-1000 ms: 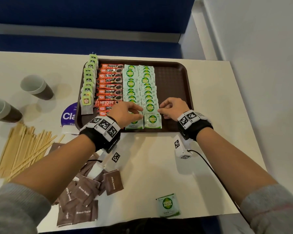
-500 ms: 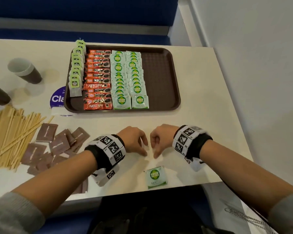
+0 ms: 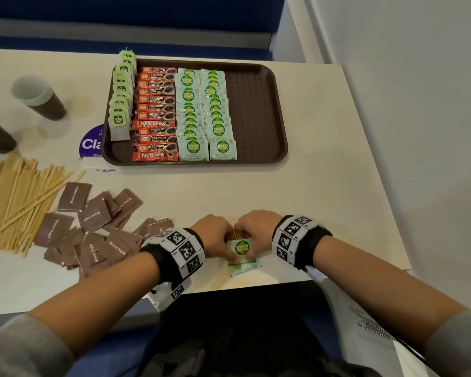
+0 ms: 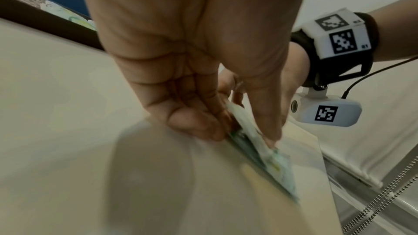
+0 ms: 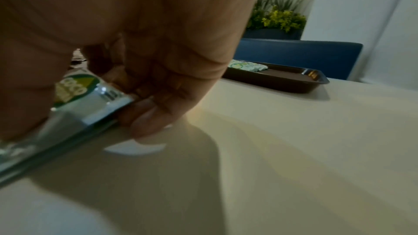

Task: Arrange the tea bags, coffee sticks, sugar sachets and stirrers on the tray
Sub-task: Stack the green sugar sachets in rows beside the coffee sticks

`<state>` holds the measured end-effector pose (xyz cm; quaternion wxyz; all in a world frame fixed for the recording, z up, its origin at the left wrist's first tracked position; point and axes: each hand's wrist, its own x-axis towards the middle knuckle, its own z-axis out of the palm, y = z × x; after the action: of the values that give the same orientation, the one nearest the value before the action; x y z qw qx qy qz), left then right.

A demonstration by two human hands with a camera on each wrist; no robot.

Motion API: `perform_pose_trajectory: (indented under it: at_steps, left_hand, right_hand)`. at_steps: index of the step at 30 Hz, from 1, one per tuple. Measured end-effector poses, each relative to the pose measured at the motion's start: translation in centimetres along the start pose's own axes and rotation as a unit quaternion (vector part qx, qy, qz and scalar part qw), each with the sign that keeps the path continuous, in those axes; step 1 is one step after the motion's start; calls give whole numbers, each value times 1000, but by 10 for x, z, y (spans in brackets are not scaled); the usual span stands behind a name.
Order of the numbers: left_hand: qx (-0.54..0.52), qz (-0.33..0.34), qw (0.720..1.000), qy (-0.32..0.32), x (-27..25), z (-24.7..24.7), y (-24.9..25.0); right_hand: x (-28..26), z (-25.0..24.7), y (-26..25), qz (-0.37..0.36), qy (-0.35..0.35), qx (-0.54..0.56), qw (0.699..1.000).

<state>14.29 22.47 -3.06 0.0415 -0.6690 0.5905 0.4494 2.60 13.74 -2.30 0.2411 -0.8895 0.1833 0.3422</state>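
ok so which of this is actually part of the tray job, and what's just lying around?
Job:
tray
tea bags
coffee sticks
green sugar sachets
sachet pinched by left hand and right hand
brown sugar sachets
stirrers

Lying about:
two cups
blue sticker

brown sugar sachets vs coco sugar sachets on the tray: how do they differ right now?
Brown sugar sachets lie in a loose, overlapping heap on the table; coco sugar sachets sit in two neat overlapping columns on the tray. The brown ones are dark brown with white text; the coco ones are pale with a green logo. Both are small, flat, squarish packets.
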Motion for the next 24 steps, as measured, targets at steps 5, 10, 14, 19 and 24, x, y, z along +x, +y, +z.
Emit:
perform_pose_trajectory:
  at_steps: [5,10,14,19,24]
  left_hand:
    - [15,-2,1000,-5,3,-5,0]
    - [16,1,1000,3,7,-10,0]
    - [-16,-4,1000,18,13,-20,-8]
    - [-88,-21,994,59,18,-55,-23]
    - [-157,-43,976,146,24,-99,-45]
  right_hand:
    - [5,-4,5,12,18,27,999]
    - [10,-13,10,7,20,70,997]
    - [13,-26,19,11,45,119,992]
    - [17,-60,38,12,135,286,949]
    - [31,-99,66,39,291,313,903]
